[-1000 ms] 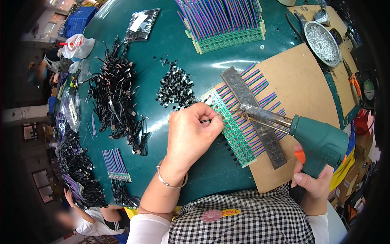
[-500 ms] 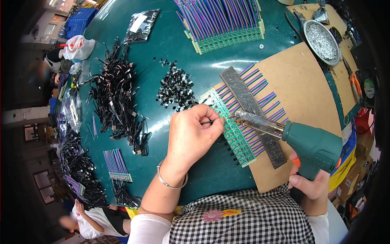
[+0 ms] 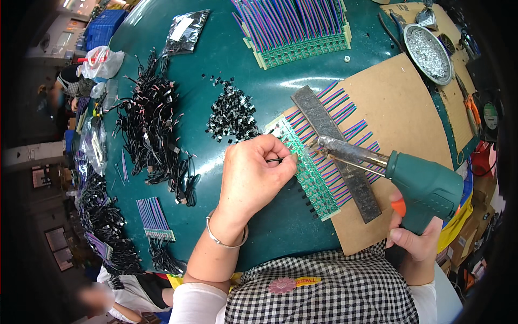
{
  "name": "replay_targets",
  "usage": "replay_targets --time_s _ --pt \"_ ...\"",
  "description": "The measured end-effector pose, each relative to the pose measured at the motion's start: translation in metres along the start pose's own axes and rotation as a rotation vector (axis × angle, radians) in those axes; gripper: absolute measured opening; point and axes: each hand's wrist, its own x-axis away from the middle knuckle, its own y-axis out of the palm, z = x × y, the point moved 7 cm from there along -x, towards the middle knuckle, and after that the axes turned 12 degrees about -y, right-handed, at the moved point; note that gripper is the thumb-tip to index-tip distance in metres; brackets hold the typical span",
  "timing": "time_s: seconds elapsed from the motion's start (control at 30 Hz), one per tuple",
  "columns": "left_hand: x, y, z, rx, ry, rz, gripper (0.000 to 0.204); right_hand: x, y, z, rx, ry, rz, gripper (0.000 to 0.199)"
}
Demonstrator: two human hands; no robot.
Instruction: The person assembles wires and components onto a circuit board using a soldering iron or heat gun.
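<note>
My left hand [image 3: 251,175] is closed in a pinch above a green circuit board panel [image 3: 319,190], its fingertips at the panel's near edge. A thin black piece [image 3: 274,160] shows between thumb and fingers; its kind is mostly hidden. In my right hand [image 3: 414,242] is a green soldering gun [image 3: 426,186] with an orange trigger, gripped by its handle. Its metal nose points left, the tip just above the panel's right side, close to my left fingertips. Purple, green and blue wires [image 3: 353,129] run right from the panel, under a dark flat metal bar [image 3: 339,154].
Beneath the wires lies a brown board [image 3: 402,102]. Small black connectors [image 3: 233,114] are heaped beyond my left hand, with black cables [image 3: 148,119] farther left. More wired panels [image 3: 302,51] lie at the back. A round metal dish [image 3: 429,54] stands far right.
The soldering gun has shifted right, its tip drawn slightly back from the panel and up. My left hand stays nearly in place. At lower left, another person has moved.
</note>
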Motion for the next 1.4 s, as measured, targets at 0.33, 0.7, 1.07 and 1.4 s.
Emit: replay_targets --time_s 0.33,0.7,1.07,1.4 --pt "0.002 0.001 0.002 -0.019 0.001 -0.004 0.010 0.000 -0.004 0.001 -0.043 -0.076 -0.032 0.061" --pt "0.032 -0.025 0.012 -0.219 0.207 0.138 0.014 0.001 -0.010 -0.001 -0.056 -0.122 -0.014 0.068" --pt "0.057 -0.098 -0.060 -0.061 -0.029 0.410 0.022 -0.006 -0.020 -0.010 0.113 -0.338 0.009 0.069" --pt "0.060 -0.139 -0.104 -0.415 -0.129 0.680 0.018 -0.008 -0.002 -0.013 0.159 -0.284 -0.116 0.073"
